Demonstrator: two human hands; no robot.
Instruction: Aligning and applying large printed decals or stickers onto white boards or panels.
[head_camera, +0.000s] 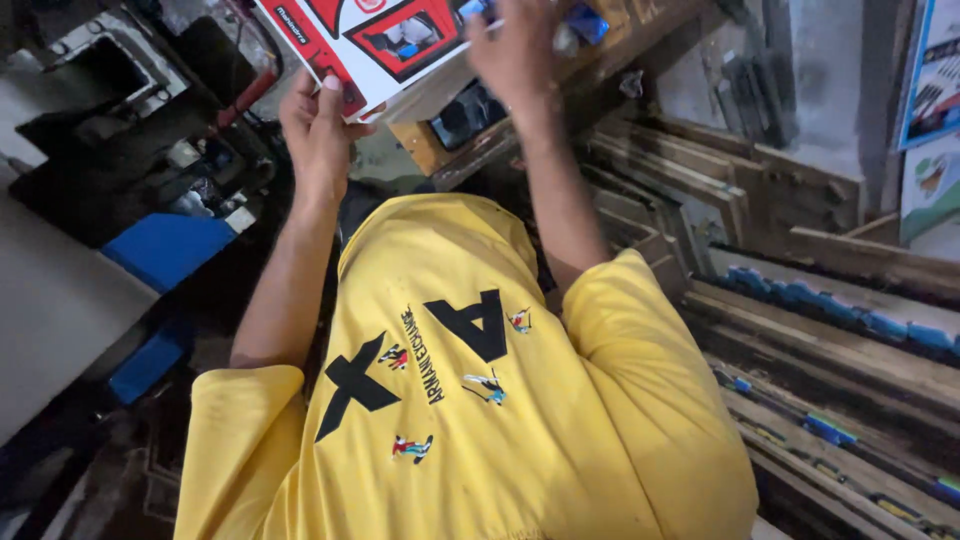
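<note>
Both hands grip the box (375, 45): left hand (318, 130) closed on its lower edge, right hand (515, 50) clasping the far side. Keep it level.

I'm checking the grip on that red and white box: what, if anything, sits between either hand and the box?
Nothing visible does. The left hand grips the lower corner of the red and white box directly, and the right hand lies on its front, near the right edge. The box's top runs out of view.
</note>
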